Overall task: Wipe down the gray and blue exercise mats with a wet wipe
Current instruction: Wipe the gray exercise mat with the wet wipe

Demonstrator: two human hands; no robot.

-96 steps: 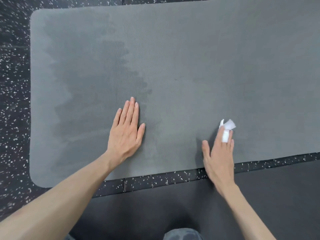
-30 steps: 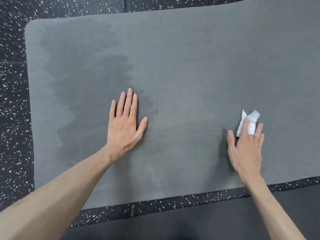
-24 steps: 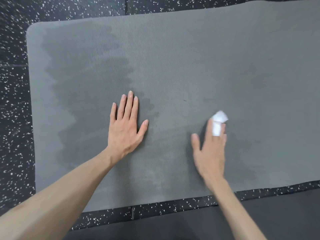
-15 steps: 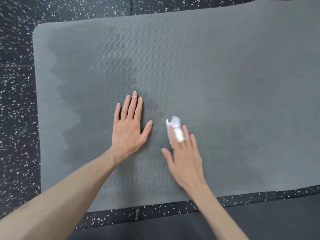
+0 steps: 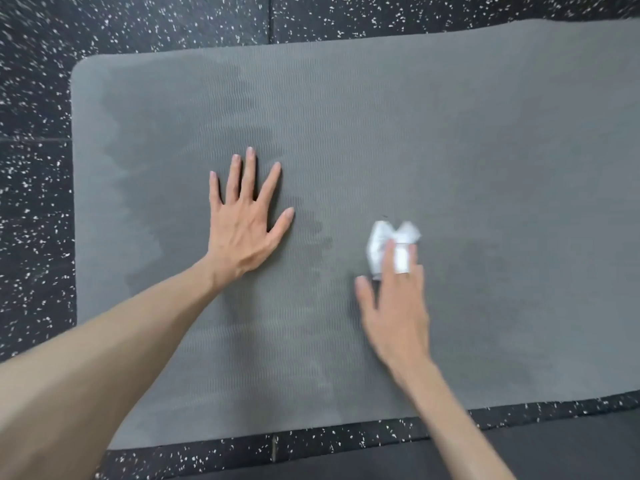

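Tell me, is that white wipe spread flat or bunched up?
Bunched up: the wet wipe shows crumpled folds under the right hand's fingers.

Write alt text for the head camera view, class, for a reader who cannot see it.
A right hand presses a white wet wipe onto a gray mat, while the left hand lies flat on it. Darker damp streaks mark the mat, which lies on speckled black floor.
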